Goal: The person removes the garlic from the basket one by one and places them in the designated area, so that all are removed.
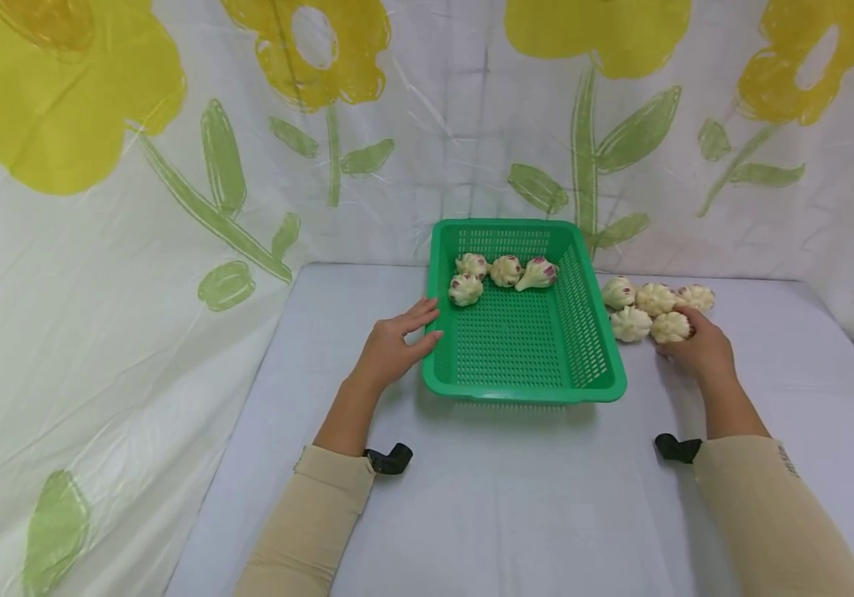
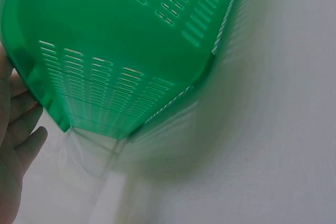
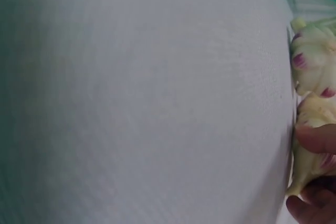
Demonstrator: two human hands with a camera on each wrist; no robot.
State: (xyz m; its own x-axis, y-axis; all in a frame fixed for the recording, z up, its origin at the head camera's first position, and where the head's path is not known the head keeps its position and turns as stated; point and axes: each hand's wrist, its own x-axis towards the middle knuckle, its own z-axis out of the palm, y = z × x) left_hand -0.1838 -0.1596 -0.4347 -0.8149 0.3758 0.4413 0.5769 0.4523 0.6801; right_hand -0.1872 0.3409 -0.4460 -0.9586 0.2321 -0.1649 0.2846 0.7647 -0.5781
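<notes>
Garlic bulb (image 1: 671, 327) is pinched between thumb and fingers of the right hand (image 1: 705, 344), right of centre in the head view; whether it is lifted clear cannot be told. Four loose bulbs (image 1: 631, 324) are grouped with it: three in a row above, one just to its left. Green basket (image 1: 524, 395) is placed at centre frame, left of that group; four more bulbs (image 1: 505, 270) are held in its upper part, three in a row plus one below the leftmost. Basket's left rim is touched by the left hand (image 1: 395, 344), fingers extended, thumb apart. Everything is carried on a white tabletop (image 1: 531, 506). Beige sleeves (image 1: 315, 514) are seen at lower left and lower right. Upper frame is filled by a flower-print sheet (image 1: 412, 195).
</notes>
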